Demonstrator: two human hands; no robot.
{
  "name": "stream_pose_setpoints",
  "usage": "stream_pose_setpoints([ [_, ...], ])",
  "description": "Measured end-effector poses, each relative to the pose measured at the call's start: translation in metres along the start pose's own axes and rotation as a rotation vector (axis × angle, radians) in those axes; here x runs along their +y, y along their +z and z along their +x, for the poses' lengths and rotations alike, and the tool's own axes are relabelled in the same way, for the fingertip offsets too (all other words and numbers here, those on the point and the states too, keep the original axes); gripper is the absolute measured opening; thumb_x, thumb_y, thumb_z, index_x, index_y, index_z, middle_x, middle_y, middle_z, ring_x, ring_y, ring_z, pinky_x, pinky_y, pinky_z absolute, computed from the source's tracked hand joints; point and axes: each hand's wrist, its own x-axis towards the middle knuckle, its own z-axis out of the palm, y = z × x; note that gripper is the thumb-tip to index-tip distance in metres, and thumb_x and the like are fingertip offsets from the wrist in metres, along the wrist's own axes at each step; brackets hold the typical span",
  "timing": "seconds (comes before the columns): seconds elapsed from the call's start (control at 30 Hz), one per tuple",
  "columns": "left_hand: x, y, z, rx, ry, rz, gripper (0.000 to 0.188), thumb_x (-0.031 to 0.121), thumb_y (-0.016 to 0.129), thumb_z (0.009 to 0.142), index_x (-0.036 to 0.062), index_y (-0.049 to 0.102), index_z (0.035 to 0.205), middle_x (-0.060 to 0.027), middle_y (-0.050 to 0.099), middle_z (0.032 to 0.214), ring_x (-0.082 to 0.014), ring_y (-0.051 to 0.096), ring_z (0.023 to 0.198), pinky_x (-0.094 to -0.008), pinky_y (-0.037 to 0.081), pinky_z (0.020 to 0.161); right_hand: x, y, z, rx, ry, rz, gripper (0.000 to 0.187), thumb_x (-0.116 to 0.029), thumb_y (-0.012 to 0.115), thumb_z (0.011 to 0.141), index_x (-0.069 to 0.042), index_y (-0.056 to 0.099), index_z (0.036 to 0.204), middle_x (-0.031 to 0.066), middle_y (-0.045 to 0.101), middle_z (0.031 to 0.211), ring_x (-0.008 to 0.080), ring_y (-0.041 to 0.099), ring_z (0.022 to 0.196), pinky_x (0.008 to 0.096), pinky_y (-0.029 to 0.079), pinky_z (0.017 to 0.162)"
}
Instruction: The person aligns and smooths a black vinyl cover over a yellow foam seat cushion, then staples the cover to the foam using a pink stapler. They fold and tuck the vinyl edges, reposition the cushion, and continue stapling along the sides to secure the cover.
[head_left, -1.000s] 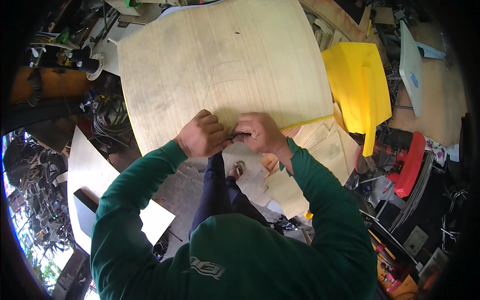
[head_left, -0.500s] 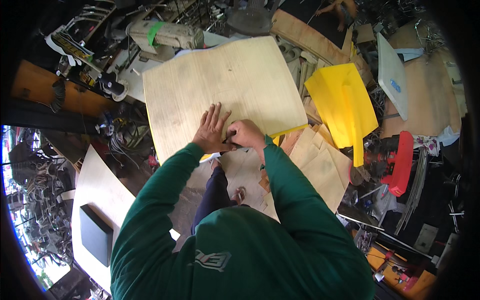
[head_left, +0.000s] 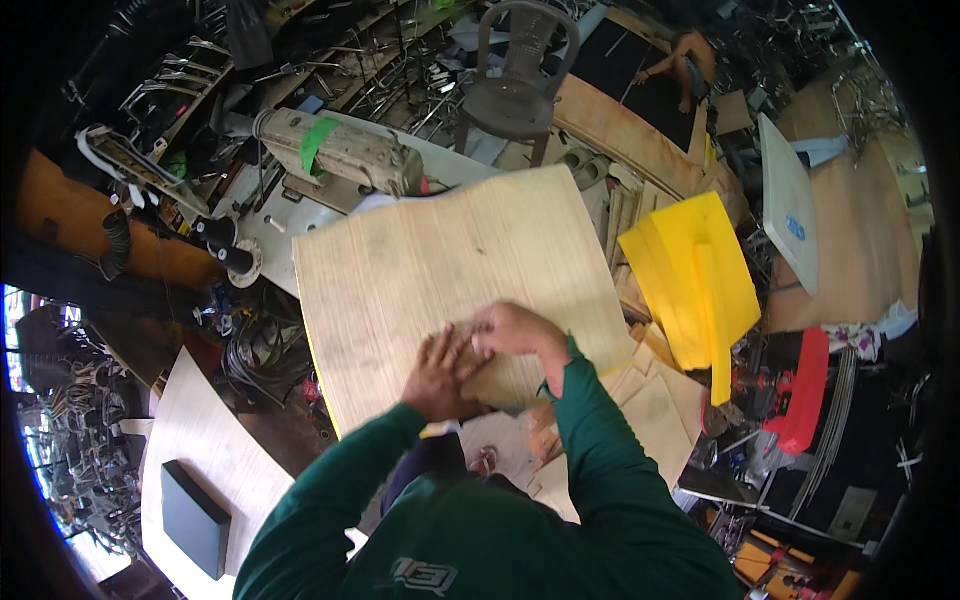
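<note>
A large pale wood-grain sheet (head_left: 420, 250) with a wavy far edge and a thin yellow side edge lies in front of me. On its near part my left hand (head_left: 438, 380) rests flat, fingers apart, close to the near edge. Just right of it, my right hand (head_left: 520, 333) is closed, its curled fingers against the sheet beside my left fingertips. Whatever those fingers may hold is hidden.
A sewing machine (head_left: 340, 152) with green tape and black thread cones (head_left: 235, 260) stand beyond the sheet. At right are yellow sheets (head_left: 690, 275), stacked thin boards (head_left: 640, 430) and a red machine (head_left: 803, 390). A brown chair (head_left: 510, 95) and another person (head_left: 685, 65) are farther off.
The view has tilted, so the scene sits lower in the picture. My right hand has moved from the sheet's near edge farther onto its surface; my left hand stays flat near the edge.
</note>
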Motion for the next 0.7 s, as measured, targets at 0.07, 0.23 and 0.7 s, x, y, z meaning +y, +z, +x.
stream_pose_setpoints([
  [0.07, -0.003, -0.002, 0.002, -0.015, 0.003, -0.055, 0.101, 0.082, 0.073, 0.082, 0.0334, 0.049, 0.167, -0.0181, 0.029, 0.18, -0.0461, 0.024, 0.166, -0.0707, 0.021, 0.129, -0.011, -0.045, 0.074, 0.314, -0.082, 0.048, 0.023, -0.023, 0.075, 0.092, -0.005, 0.08, 0.105, 0.0184, 0.08, 0.094, 0.0318, 0.08, 0.089, 0.0428, 0.06, 0.08],
  [0.23, -0.01, -0.009, 0.006, -0.121, -0.008, -0.135, 0.097, 0.082, 0.066, 0.087, 0.036, 0.044, 0.169, -0.0152, 0.031, 0.18, -0.0442, 0.029, 0.165, -0.0698, 0.024, 0.128, -0.016, -0.132, 0.313, 0.707, -0.052, -0.536, 0.031, -0.023, 0.073, 0.097, 0.0, 0.081, 0.116, 0.0166, 0.083, 0.106, 0.0349, 0.079, 0.092, 0.0447, 0.06, 0.081],
  [0.7, -0.009, -0.004, 0.01, -0.34, -0.055, -0.171, 0.092, 0.084, 0.057, 0.094, 0.0363, 0.041, 0.171, -0.0147, 0.014, 0.186, -0.0468, 0.004, 0.17, -0.0715, 0.003, 0.131, -0.036, -0.166, 0.312, 1.159, 0.025, -0.212, 0.044, -0.027, 0.086, 0.079, -0.003, 0.068, 0.112, 0.0223, 0.075, 0.106, 0.0473, 0.072, 0.099, 0.0536, 0.059, 0.086],
])
